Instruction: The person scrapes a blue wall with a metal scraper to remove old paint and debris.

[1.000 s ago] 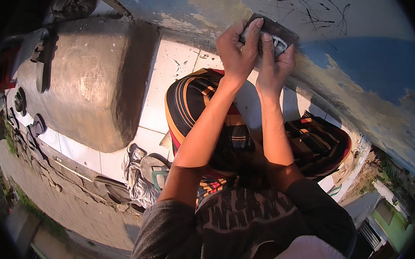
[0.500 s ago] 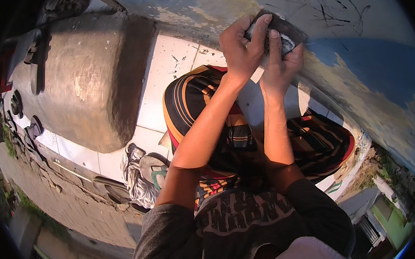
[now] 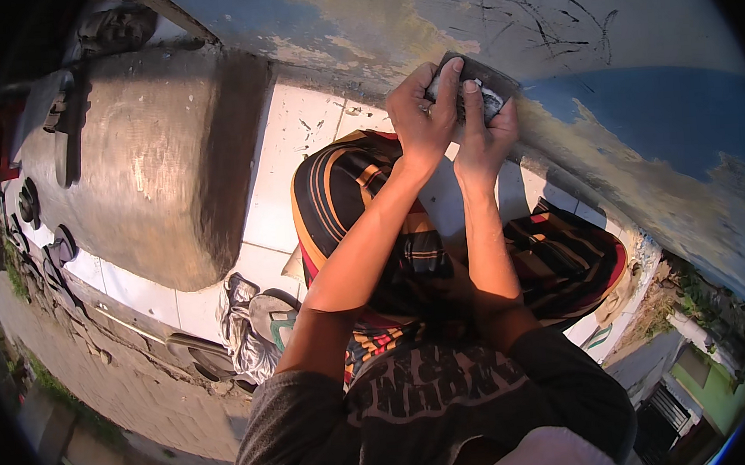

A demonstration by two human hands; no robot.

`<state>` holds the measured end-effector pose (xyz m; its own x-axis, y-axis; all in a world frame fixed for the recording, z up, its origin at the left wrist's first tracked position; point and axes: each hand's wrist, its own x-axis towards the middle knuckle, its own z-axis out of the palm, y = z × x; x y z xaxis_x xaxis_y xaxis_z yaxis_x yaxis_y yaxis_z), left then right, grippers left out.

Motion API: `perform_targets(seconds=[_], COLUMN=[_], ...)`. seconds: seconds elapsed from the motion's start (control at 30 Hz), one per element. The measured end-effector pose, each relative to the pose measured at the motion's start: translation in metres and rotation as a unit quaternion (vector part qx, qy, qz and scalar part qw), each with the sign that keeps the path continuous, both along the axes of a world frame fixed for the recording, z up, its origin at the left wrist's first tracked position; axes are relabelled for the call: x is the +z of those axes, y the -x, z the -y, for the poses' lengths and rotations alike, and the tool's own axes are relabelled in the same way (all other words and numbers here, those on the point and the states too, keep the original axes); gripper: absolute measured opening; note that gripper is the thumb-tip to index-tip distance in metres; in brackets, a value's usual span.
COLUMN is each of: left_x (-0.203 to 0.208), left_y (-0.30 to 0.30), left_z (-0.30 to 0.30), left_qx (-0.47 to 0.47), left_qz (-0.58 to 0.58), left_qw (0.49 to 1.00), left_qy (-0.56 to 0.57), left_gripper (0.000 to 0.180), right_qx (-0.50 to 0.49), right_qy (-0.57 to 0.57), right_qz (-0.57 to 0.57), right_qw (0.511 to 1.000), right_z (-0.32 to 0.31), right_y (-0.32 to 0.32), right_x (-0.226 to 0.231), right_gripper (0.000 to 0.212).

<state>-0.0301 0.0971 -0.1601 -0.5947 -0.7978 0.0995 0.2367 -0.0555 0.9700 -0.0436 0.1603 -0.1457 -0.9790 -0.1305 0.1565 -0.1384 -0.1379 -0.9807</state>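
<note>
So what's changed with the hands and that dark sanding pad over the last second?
Very little. Both hands, left hand and right hand, still press the dark rectangular sanding pad against the worn blue and cream painted panel; the pad has shifted only slightly along it. The grey rounded tank-shaped part and striped cloth stayed put.

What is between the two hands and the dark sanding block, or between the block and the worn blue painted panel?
Nothing visible is in the way. The left hand and the right hand both grip the dark rectangular sanding block directly, and the block appears to lie flat against the worn blue and grey painted panel, with no object seen between them.
</note>
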Motion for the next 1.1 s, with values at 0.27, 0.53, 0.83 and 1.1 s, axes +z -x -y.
perform_targets(seconds=[0.27, 0.53, 0.83, 1.1], left_x=[0.001, -0.005, 0.003, 0.006], left_y=[0.002, 0.003, -0.007, -0.006], left_z=[0.005, 0.004, -0.002, -0.002], left_qx=[0.008, 0.025, 0.031, 0.018], left_qz=[0.005, 0.005, 0.093, 0.064], left_qw=[0.999, 0.997, 0.991, 0.995], left_qy=[0.048, 0.070, 0.093, 0.075], left_gripper=[0.028, 0.025, 0.027, 0.021], right_qx=[-0.029, -0.038, -0.013, 0.000], right_qy=[0.015, 0.016, 0.012, 0.032], right_qz=[-0.032, -0.027, 0.019, 0.023], right_qw=[0.999, 0.999, 1.000, 0.999], right_z=[0.009, 0.008, -0.001, 0.000], right_y=[-0.001, -0.002, -0.005, -0.003], right_x=[-0.008, -0.008, -0.013, -0.012], right_gripper=[0.019, 0.017, 0.017, 0.016])
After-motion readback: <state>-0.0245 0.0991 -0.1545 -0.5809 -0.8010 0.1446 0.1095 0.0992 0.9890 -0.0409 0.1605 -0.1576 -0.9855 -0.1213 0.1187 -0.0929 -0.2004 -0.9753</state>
